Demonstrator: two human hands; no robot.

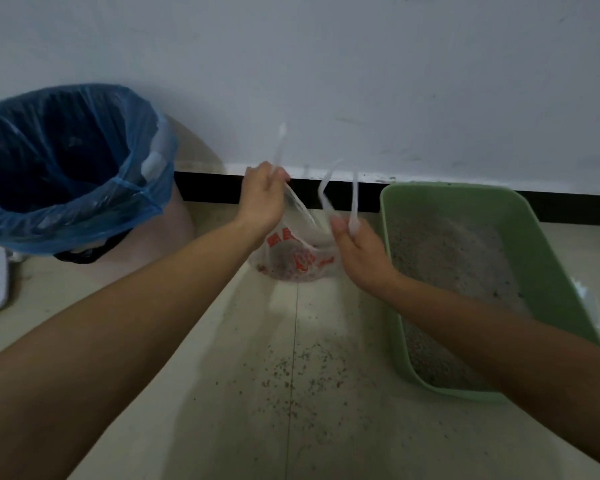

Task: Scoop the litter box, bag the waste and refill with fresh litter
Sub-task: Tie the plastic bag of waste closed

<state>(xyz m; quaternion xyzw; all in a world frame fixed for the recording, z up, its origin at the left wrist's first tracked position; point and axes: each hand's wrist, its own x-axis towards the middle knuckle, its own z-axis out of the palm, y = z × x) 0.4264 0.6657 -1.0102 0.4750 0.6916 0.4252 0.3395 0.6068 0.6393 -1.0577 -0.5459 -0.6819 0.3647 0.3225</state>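
Both hands hold a thin white plastic bag [297,258] with red print, hanging just above the tiled floor [222,393] at centre. The left hand [262,199] pinches one handle, the right hand [359,249] the other. The green litter box [548,244] sits at 3 o'clock; a blue-lined bin [66,168] at 10 o'clock. Litter grains [298,372] dot the floor at 6 o'clock.

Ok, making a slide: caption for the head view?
The left hand and right hand pinch handles of a translucent red-printed plastic bag, between blue-lined bin and green plastic litter box.
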